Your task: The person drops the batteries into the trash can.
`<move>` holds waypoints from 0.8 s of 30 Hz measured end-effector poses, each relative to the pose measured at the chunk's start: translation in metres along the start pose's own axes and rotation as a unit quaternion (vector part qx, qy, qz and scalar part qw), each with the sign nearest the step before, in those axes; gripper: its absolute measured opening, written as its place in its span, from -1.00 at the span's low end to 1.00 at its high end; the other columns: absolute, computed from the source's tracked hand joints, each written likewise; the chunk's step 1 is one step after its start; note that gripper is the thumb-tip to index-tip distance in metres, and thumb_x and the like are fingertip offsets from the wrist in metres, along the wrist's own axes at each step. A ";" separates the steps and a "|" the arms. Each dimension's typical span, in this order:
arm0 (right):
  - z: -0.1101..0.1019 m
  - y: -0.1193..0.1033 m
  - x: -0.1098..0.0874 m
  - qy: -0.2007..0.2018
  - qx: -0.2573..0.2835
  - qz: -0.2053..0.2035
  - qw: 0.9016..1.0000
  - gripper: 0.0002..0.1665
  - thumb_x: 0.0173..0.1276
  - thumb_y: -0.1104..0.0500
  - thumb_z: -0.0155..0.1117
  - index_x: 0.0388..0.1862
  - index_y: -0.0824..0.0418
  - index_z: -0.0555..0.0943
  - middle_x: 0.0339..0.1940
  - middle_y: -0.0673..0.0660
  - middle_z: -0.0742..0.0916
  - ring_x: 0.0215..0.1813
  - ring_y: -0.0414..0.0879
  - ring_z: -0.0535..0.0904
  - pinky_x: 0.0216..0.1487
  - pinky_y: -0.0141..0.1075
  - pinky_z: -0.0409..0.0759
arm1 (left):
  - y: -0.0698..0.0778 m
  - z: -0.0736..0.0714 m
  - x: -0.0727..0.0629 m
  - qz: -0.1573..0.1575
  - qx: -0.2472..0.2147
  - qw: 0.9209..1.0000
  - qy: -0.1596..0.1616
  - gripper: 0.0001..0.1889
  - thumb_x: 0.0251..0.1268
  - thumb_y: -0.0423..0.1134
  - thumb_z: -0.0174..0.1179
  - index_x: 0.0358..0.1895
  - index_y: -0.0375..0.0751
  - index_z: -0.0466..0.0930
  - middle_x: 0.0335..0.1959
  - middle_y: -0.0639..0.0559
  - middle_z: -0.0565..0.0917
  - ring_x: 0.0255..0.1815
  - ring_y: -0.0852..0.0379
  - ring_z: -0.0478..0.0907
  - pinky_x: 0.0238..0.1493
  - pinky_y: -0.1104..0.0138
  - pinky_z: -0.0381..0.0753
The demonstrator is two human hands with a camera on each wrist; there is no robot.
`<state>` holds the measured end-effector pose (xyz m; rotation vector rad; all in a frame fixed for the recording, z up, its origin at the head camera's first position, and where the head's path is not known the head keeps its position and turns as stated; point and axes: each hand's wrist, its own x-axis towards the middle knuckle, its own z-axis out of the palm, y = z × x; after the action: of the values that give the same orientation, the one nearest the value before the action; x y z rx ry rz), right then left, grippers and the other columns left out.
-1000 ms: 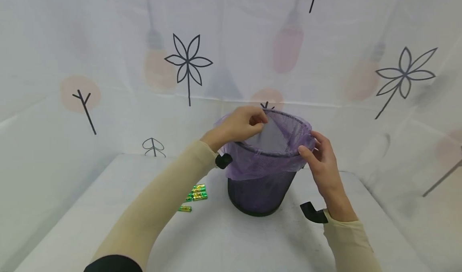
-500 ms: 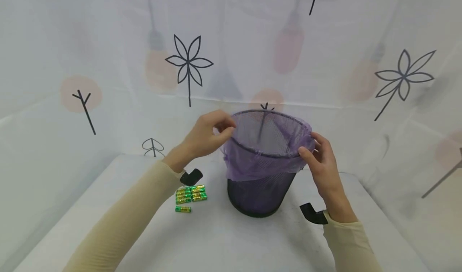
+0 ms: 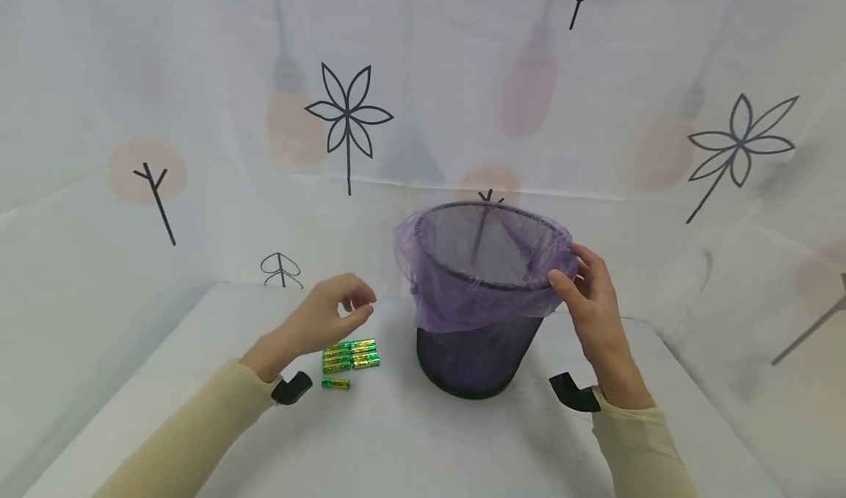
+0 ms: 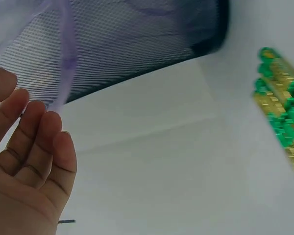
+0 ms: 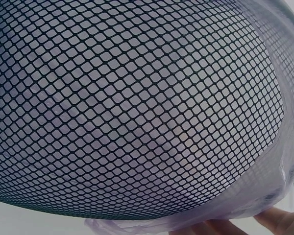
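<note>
A black mesh wastebasket [image 3: 479, 358] stands on the table, lined with a thin purple bin bag [image 3: 463, 307] folded down over its rim. My right hand [image 3: 591, 300] grips the basket's right side at the rim, thumb in front and fingers behind, over the bag; its fingertips show low in the right wrist view. Left of the basket, my left hand [image 3: 324, 314] is in the air, fingers loosely bent and holding nothing. Beside and below it, several green-and-gold batteries [image 3: 350, 356] lie in rows, with a single battery [image 3: 335, 383] in front of them.
The white table [image 3: 423, 446] carries the basket and the batteries. A white cloth backdrop [image 3: 423, 79] with printed leaves and pendant lamps rises behind and along both sides. Each wrist bears a black mount [image 3: 292, 388].
My left hand has left the basket's rim and moved left and down, towards the batteries, bringing them into view. The right hand and the basket have stayed in place.
</note>
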<state>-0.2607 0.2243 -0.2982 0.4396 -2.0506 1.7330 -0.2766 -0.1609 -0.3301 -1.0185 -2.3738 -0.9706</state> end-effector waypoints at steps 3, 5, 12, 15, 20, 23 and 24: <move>0.000 0.000 0.000 0.000 0.002 0.000 1.000 -0.26 0.41 0.19 0.13 0.48 0.18 0.08 0.34 0.35 0.31 0.20 -0.05 0.37 0.06 -0.53 0.36 | -0.007 0.006 -0.017 -0.021 0.008 0.999 -0.027 -0.86 0.23 -0.33 0.22 -0.18 -0.05 0.58 -0.28 0.25 0.56 -0.28 0.28 0.48 -0.23 0.30 0.54; 0.000 0.001 -0.001 -0.001 0.002 0.000 1.000 -0.26 0.41 0.18 0.14 0.48 0.19 0.08 0.35 0.35 0.30 0.21 -0.05 0.37 0.06 -0.53 0.36 | -0.011 0.009 -0.027 -0.032 0.010 0.998 -0.048 -0.85 0.23 -0.31 0.23 -0.16 -0.05 0.57 -0.27 0.25 0.56 -0.27 0.25 0.48 -0.23 0.29 0.54; -0.001 0.000 -0.001 -0.003 0.010 -0.004 1.000 -0.26 0.41 0.20 0.13 0.48 0.19 0.07 0.36 0.36 0.30 0.24 0.01 0.35 0.07 -0.53 0.35 | -0.022 0.015 -0.050 -0.096 0.002 0.987 -0.130 -0.80 0.19 -0.24 0.30 -0.13 -0.01 0.56 -0.25 0.18 0.57 -0.23 0.11 0.50 -0.17 0.23 0.54; -0.001 0.000 -0.001 -0.003 0.012 -0.006 1.000 -0.25 0.41 0.22 0.12 0.48 0.20 0.06 0.36 0.36 0.30 0.23 -0.01 0.36 0.06 -0.54 0.35 | -0.027 0.017 -0.056 -0.121 0.018 0.978 -0.167 -0.77 0.16 -0.23 0.33 -0.11 -0.06 0.58 -0.23 0.14 0.57 -0.19 0.08 0.51 -0.15 0.22 0.53; -0.001 -0.001 -0.001 -0.005 0.001 -0.002 1.000 -0.25 0.41 0.20 0.13 0.49 0.19 0.05 0.38 0.35 0.29 0.27 0.04 0.33 0.08 -0.52 0.35 | -0.036 0.022 -0.063 -0.147 0.060 0.967 -0.201 -0.72 0.08 -0.22 0.38 -0.12 -0.12 0.61 -0.25 0.12 0.56 -0.20 0.11 0.50 -0.14 0.20 0.53; -0.002 0.000 -0.001 -0.004 -0.008 0.000 1.000 -0.25 0.41 0.17 0.13 0.49 0.18 0.06 0.39 0.34 0.29 0.29 0.08 0.32 0.10 -0.50 0.34 | -0.040 0.024 -0.065 -0.162 0.071 0.962 -0.207 -0.70 0.06 -0.20 0.40 -0.12 -0.12 0.62 -0.27 0.14 0.55 -0.22 0.13 0.49 -0.15 0.21 0.53; -0.002 0.001 0.000 -0.004 -0.009 0.001 1.000 -0.25 0.41 0.17 0.14 0.49 0.17 0.06 0.38 0.34 0.29 0.30 0.08 0.32 0.10 -0.50 0.34 | -0.041 0.025 -0.065 -0.166 0.071 0.961 -0.207 -0.70 0.06 -0.20 0.40 -0.12 -0.12 0.62 -0.28 0.14 0.54 -0.22 0.13 0.48 -0.15 0.21 0.53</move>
<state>-0.2606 0.2262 -0.2989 0.4397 -2.0705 1.7146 -0.2654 -0.1947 -0.4025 -0.8495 -2.9873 -0.7276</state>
